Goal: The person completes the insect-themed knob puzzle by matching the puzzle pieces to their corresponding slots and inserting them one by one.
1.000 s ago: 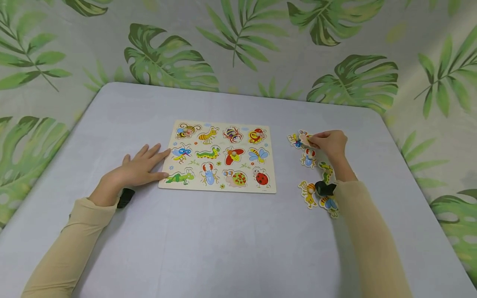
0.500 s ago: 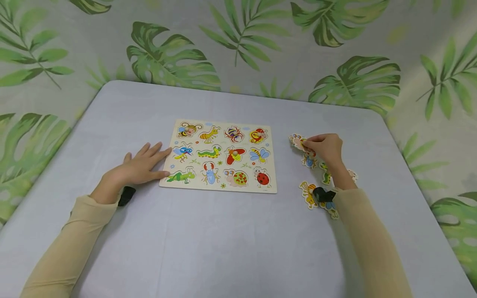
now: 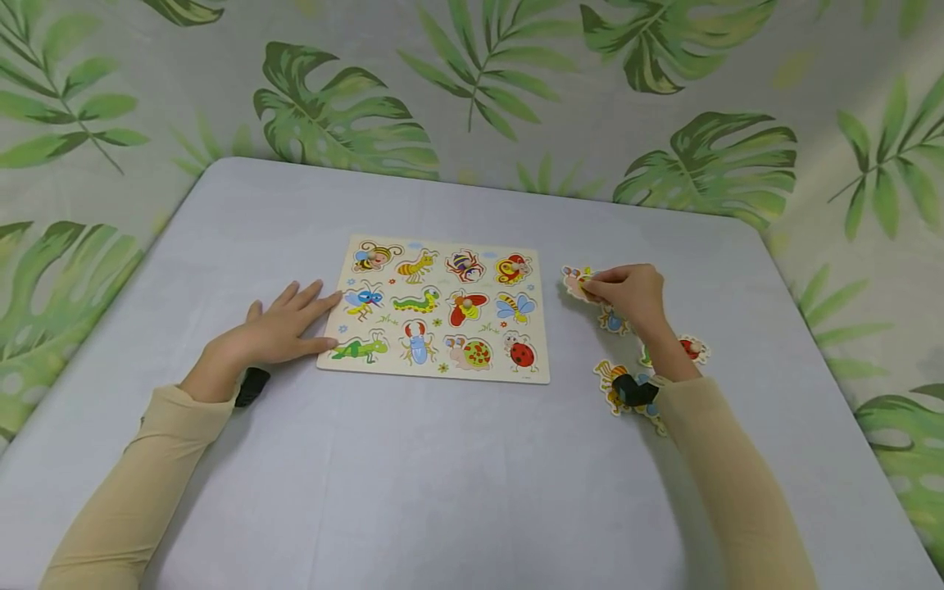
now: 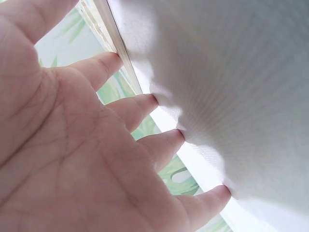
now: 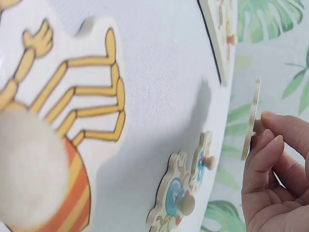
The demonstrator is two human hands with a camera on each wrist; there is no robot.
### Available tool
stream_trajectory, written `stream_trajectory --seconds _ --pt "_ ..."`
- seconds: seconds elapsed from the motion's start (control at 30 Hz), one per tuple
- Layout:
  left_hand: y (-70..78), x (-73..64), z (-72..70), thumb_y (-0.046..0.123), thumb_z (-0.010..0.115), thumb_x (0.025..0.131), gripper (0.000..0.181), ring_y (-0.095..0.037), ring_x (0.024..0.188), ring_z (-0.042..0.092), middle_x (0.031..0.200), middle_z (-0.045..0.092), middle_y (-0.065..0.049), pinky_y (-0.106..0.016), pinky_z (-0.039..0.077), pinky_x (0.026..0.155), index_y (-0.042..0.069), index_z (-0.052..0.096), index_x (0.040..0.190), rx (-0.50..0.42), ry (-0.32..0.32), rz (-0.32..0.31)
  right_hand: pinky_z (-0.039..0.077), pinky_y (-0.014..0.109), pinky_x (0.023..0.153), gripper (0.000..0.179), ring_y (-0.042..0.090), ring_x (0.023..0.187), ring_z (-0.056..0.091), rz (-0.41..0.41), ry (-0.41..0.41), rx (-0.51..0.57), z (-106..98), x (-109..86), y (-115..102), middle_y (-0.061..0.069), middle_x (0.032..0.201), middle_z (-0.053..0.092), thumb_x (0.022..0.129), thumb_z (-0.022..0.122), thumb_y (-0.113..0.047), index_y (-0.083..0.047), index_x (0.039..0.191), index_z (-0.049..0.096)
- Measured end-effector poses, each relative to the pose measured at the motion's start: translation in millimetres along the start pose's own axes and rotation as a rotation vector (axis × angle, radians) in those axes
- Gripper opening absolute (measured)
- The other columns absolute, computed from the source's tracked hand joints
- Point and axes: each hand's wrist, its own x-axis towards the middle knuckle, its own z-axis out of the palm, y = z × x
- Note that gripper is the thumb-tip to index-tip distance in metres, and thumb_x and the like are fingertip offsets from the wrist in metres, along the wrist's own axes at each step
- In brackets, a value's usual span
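My right hand (image 3: 634, 299) pinches a snail puzzle piece (image 3: 577, 284) by its small wooden knob, between thumb and fingers. In the right wrist view the snail piece (image 5: 251, 121) stands nearly edge-on, raised off the table. My left hand (image 3: 276, 332) lies spread on the table, with fingertips at the left edge of the wooden insect puzzle board (image 3: 542, 328). The left wrist view shows its palm, with fingertips on the white cloth. Several knobbed pieces sit in the board, among them the bee (image 3: 372, 256) and the red beetle (image 3: 466, 306). A printed snail (image 3: 472, 354) marks the bottom row.
Loose pieces lie right of the board: a blue beetle (image 3: 614, 321), a ladybug (image 3: 695, 349) and an ant (image 5: 79, 183). Others are partly hidden under my right wrist and its black camera (image 3: 634, 391). A leaf-patterned cloth (image 3: 516, 106) hangs behind the table.
My right hand has lifted the snail piece off the pile and carried it slightly left, toward the board. The ladybug piece has come out from behind my forearm. My left hand has stayed put.
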Motion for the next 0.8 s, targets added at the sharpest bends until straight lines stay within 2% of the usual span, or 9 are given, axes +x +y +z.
stream_trajectory --seconds 0.2,0.37,0.53,0.73,0.8 --pt "1.9 -1.4 -1.9 0.049 0.052 0.091 0.076 -0.048 0.143 -0.004 0.159 0.002 -0.019 -0.079 -0.001 0.100 0.022 0.016 0.152 -0.005 0.001 -0.002 0.047 0.020 0.053 0.034 0.013 0.059 0.065 -0.013 -0.032 -0.022 5 -3.6 -9 -0.020 0.053 0.059 0.080 0.073 -0.031 -0.001 0.094 0.074" --pt "2.1 -3.8 0.5 0.049 0.053 0.091 0.075 -0.048 0.144 -0.004 0.159 0.003 -0.019 -0.079 0.000 0.100 0.021 0.016 0.152 -0.010 -0.001 -0.007 0.047 0.020 0.053 0.030 0.007 0.056 0.062 -0.022 -0.061 -0.044 13 -6.0 -13 -0.015 0.058 0.063 0.080 0.074 -0.029 -0.002 0.091 0.074" --pt "3.8 -5.6 1.9 0.049 0.052 0.092 0.074 -0.048 0.143 -0.003 0.159 0.004 -0.019 -0.079 0.001 0.100 0.021 0.017 0.151 -0.011 0.002 -0.006 0.046 0.019 0.052 0.027 0.003 0.052 0.056 -0.064 -0.073 -0.056 21 -9.5 -19 -0.008 0.062 0.066 0.079 0.074 -0.027 -0.001 0.088 0.074" --pt "5.1 -5.0 -0.4 0.050 0.051 0.092 0.075 -0.048 0.143 -0.002 0.159 0.004 -0.019 -0.079 0.001 0.100 0.021 0.017 0.151 -0.003 0.010 -0.001 0.043 0.020 0.051 0.027 0.005 0.055 0.055 -0.068 -0.097 -0.069 23 -13.6 -29 0.003 0.072 0.071 0.080 0.074 -0.028 -0.002 0.089 0.074" --pt "5.0 -4.7 -1.2 0.051 0.051 0.091 0.075 -0.048 0.143 -0.002 0.159 0.004 -0.019 -0.079 0.001 0.100 0.022 0.017 0.151 -0.005 0.010 -0.002 0.042 0.021 0.050 0.027 0.005 0.055 0.054 -0.065 -0.104 -0.067 23 -14.6 -32 0.003 0.072 0.071 0.080 0.074 -0.029 -0.003 0.089 0.074"
